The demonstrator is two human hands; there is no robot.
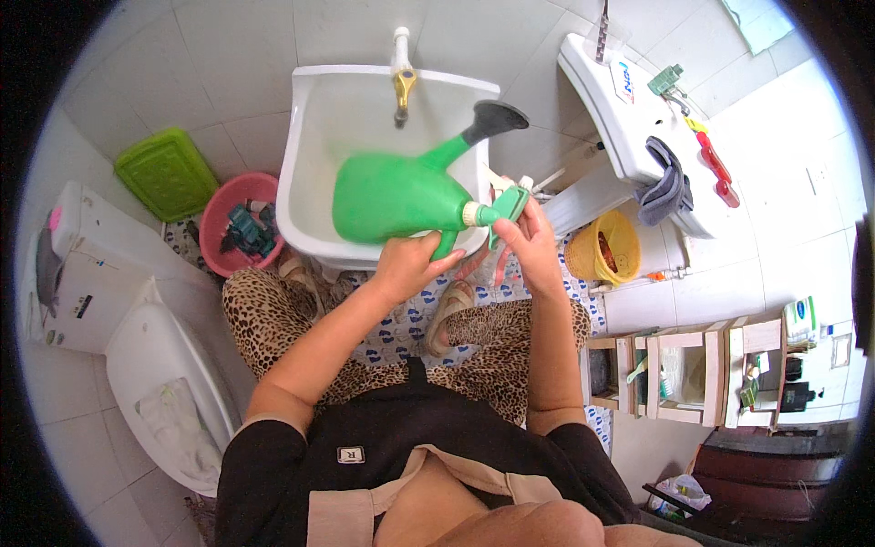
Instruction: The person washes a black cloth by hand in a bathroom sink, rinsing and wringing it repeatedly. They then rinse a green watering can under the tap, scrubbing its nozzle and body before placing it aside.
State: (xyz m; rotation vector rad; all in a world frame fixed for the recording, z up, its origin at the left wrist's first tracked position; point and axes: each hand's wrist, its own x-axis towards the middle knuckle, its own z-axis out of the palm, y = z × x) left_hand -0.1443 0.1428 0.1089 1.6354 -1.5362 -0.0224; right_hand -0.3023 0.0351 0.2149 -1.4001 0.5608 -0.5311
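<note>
My left hand (415, 265) grips the handle of a green plastic watering can (396, 198), which lies tilted on its side over a white utility sink (287, 178). The can's black sprinkler rose (499, 119) points up to the right, past the sink's rim. My right hand (533, 239) holds a green spray trigger head (509, 205) with a white nozzle, at the can's cream-coloured collar. Whether the head is fixed to the collar I cannot tell. A brass-coloured tap (405, 85) is mounted on the wall above the basin.
Left of the sink stand a pink basin (212, 232) with cloths and a lime-green lid (167, 174). A toilet (171, 328) is at the left. Right are a washbasin (581, 75) with a grey cloth (660, 184), a yellow bin (581, 249) and a wooden shelf (714, 369).
</note>
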